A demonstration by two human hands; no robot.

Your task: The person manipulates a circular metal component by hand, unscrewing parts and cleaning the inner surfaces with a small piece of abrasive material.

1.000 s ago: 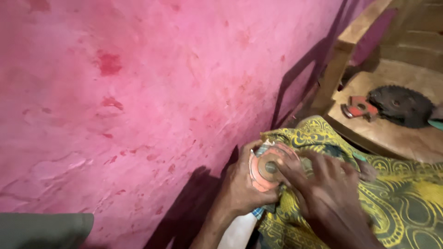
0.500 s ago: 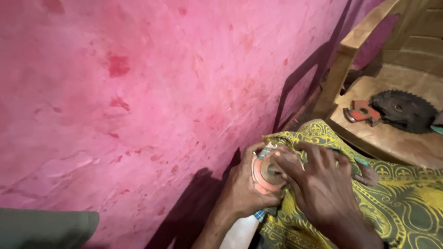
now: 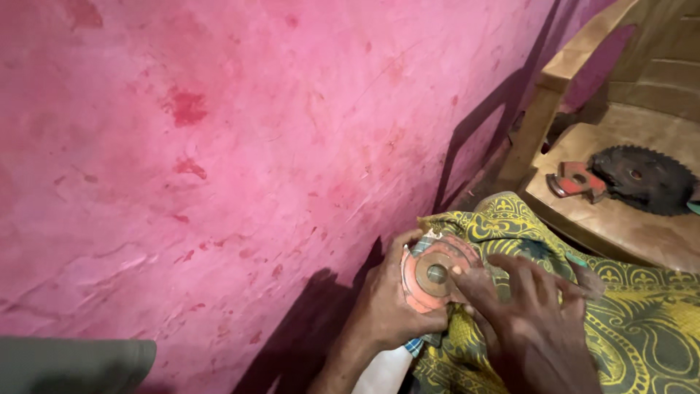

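Observation:
My left hand [image 3: 390, 306] grips a round orange-red metal disc [image 3: 430, 273] with a metal hub at its centre, holding it by the rim against my lap. My right hand [image 3: 529, 321] rests beside it with fingertips touching the hub and the disc's right edge. Both hands lie on yellow and green patterned cloth [image 3: 642, 321] that covers my legs. The far side of the disc is hidden by the cloth and fingers.
A pink plastered wall [image 3: 255, 146] fills the left. A tan plastic chair [image 3: 627, 211] stands at the upper right; on its seat lie a dark toothed saw blade [image 3: 642, 179] and a small red metal part [image 3: 576, 179].
The view has drifted slightly; my right fingers shifted on the disc's hub, and the disc face shows more clearly. Both hands stay on the disc.

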